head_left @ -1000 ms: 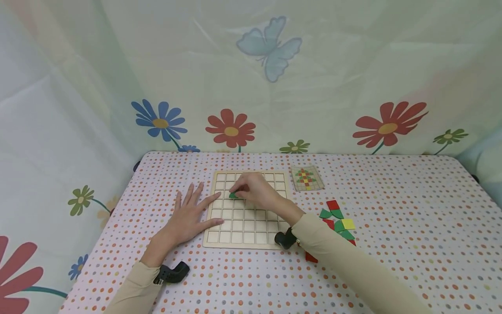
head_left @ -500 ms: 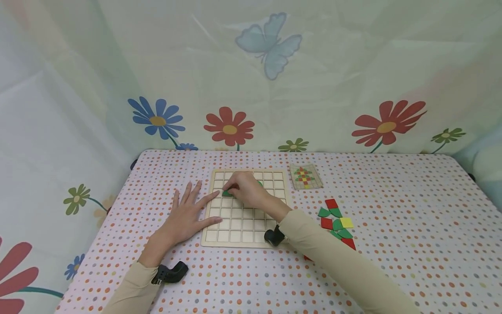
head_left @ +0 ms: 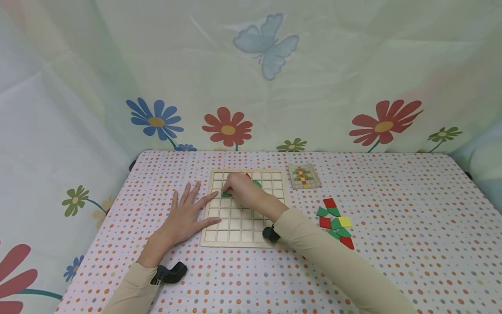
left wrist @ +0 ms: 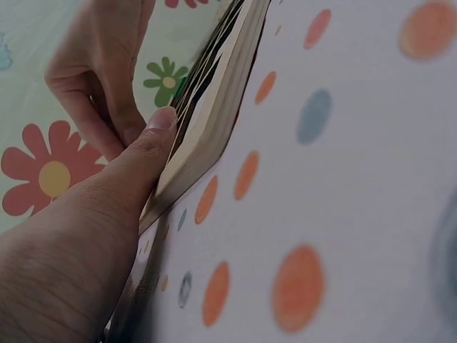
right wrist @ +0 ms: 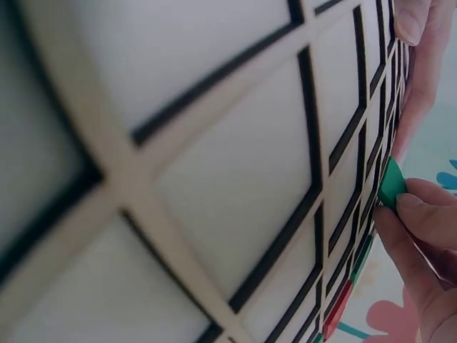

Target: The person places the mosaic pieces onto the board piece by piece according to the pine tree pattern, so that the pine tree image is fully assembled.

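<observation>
A wooden grid board [head_left: 235,224] lies on the table. My right hand [head_left: 243,189] is over its upper left part and pinches a green tile [right wrist: 392,182] between thumb and fingers, right at one of the squares. In the head view that green tile [head_left: 225,195] shows just below the fingertips. A red tile [head_left: 248,175] and another green tile [head_left: 257,183] sit in the board near the right hand, partly hidden by it. My left hand [head_left: 186,218] lies with fingers spread, its thumb and index fingertip on the board's left edge. In the left wrist view, the thumb [left wrist: 161,121] touches the rim.
Right of the board lies a pattern card [head_left: 303,176] showing a tree made of coloured squares. Loose red, green and yellow tiles [head_left: 345,221] are scattered nearer the right forearm. A dotted cloth [head_left: 392,226] covers the table; a flowered curtain [head_left: 313,87] hangs behind.
My right hand has shifted slightly left with the green tile, and its fingers now sit lower over the square. The left hand stays in place on the board's edge.
</observation>
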`<move>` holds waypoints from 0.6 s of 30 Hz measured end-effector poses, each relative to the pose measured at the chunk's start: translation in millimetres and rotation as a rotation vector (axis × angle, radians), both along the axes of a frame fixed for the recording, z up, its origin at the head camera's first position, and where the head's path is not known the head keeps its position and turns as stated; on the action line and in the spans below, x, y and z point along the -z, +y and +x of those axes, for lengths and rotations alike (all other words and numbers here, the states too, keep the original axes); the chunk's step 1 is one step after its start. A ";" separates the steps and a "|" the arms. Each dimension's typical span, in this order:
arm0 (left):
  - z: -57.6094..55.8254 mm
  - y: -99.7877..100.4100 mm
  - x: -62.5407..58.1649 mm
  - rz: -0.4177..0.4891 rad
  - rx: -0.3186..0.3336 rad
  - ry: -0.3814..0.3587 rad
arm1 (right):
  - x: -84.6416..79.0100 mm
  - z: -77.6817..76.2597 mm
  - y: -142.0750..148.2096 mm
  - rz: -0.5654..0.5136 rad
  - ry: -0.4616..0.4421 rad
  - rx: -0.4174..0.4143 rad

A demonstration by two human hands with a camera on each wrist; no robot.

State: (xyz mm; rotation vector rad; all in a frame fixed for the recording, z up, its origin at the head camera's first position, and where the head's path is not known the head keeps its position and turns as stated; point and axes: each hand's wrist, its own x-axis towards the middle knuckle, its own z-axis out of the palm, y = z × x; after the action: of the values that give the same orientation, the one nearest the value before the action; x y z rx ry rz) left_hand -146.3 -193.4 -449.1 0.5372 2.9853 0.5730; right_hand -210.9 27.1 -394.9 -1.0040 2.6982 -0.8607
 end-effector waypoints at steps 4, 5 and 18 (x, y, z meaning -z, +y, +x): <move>0.4 -0.6 0.5 0.005 0.004 0.005 | -0.7 0.7 -2.7 0.043 0.036 -0.032; 0.6 -0.5 0.6 0.005 0.005 0.005 | -1.0 1.1 -3.2 0.060 0.050 -0.038; 0.6 0.2 -0.8 -0.017 0.006 0.009 | -8.3 4.6 -6.3 0.127 0.072 -0.046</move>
State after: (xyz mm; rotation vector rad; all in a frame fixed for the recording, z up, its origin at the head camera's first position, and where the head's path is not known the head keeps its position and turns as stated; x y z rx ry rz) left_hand -145.8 -193.3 -448.3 0.5493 2.9929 0.5454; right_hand -206.3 20.8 -386.5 -1.0836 2.7370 -0.6481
